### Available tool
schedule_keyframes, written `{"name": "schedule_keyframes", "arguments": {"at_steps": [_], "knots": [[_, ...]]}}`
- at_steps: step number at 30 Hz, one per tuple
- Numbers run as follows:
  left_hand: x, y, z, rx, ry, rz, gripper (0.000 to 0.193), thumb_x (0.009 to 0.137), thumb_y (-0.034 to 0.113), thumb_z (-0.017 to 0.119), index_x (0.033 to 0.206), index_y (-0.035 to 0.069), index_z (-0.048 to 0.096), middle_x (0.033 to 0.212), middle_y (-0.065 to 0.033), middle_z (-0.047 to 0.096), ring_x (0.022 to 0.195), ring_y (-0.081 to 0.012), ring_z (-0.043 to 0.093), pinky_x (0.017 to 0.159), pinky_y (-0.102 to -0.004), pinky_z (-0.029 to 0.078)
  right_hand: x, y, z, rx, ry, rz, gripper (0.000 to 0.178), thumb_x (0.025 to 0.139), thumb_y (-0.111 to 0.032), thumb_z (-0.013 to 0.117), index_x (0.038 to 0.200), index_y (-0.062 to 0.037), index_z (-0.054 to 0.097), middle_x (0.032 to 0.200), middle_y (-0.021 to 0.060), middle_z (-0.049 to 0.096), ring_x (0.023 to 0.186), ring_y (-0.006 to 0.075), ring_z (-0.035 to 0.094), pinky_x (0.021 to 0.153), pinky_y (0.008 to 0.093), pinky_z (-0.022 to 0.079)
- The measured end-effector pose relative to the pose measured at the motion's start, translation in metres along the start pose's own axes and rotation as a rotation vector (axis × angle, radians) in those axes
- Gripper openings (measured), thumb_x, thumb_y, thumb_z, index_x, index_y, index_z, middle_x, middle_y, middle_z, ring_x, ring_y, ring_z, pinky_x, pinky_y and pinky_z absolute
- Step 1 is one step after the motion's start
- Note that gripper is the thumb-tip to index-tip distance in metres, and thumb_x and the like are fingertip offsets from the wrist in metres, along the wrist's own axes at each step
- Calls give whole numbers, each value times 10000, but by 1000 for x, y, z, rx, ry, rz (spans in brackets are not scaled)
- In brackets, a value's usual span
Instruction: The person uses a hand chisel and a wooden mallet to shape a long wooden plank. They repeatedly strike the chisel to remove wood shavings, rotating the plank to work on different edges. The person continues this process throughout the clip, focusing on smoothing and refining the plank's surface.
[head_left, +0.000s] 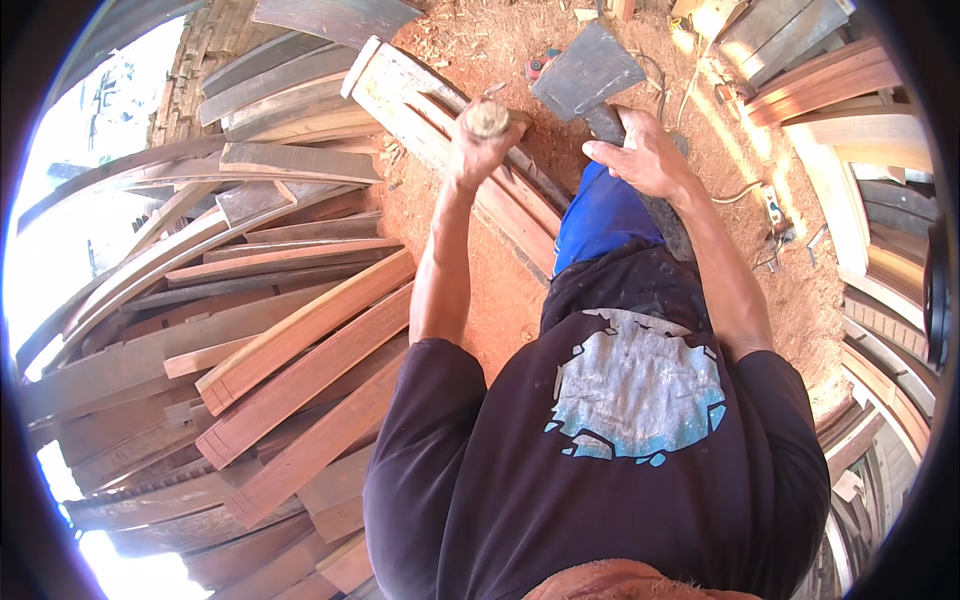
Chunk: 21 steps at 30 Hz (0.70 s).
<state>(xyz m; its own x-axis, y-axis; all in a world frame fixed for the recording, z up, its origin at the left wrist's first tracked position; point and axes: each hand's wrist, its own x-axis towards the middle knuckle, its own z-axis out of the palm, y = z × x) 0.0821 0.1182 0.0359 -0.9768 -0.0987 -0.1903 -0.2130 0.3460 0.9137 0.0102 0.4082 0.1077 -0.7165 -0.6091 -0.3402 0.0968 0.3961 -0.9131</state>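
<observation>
Standing here, I see the left hand [474,160] fisted round a wooden handle [488,118] over long timber [402,95], right hand [648,155] wrapped round a dark square-headed mallet [590,75].

Daylight [75,170] glares at left while orange-brown sawdust [510,315] covers the floor [800,335], sunlight [752,135] streaking its right.

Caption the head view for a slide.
Left hand grips a round-ended tool over timber; right hand holds a dark mallet.
</observation>
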Motion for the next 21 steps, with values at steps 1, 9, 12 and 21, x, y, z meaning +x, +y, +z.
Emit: {"name": "schedule_keyframes", "arguments": {"at_steps": [1, 9, 12, 21], "knots": [[-12, -8, 7, -94, 93, 32, 291, 776, 159, 837, 934, 48, 620, 812, -21, 666, 743, -94, 625, 725, -287, 532, -10, -12, -1, 8, 24, -47, 395, 907, -298, 771, 1106, 15, 636, 797, 46, 624, 666, 136, 613, 625, 319, 519], [-83, -22, 62, -167, 449, 147, 326, 776, 95, 851, 958, 57, 585, 848, -8, 606, 793, -109, 589, 736, -305, 520, -61, -51, 3, -34, 160, -316, 504, 908, -257, 765, 1310, 12, 625, 1137, 201, 731, 1063, 277, 690, 956, 399, 518], [-95, -25, 61, -118, 468, 186, 235, 768, 26, 802, 859, 83, 593, 806, -7, 623, 751, -100, 585, 700, -283, 504, -80, -63, 7, -15, 189, -348, 482, 906, -264, 767, 1280, 14, 644, 1104, 195, 739, 1035, 273, 701, 936, 388, 528], [-126, -30, 71, -128, 352, 307, 235, 768, 9, 772, 891, 83, 587, 815, -10, 626, 763, -105, 590, 716, -299, 512, -100, -81, 53, -224, 122, -449, 282, 902, -274, 722, 1030, -23, 719, 968, 213, 744, 893, 356, 729, 784, 472, 567]]}}
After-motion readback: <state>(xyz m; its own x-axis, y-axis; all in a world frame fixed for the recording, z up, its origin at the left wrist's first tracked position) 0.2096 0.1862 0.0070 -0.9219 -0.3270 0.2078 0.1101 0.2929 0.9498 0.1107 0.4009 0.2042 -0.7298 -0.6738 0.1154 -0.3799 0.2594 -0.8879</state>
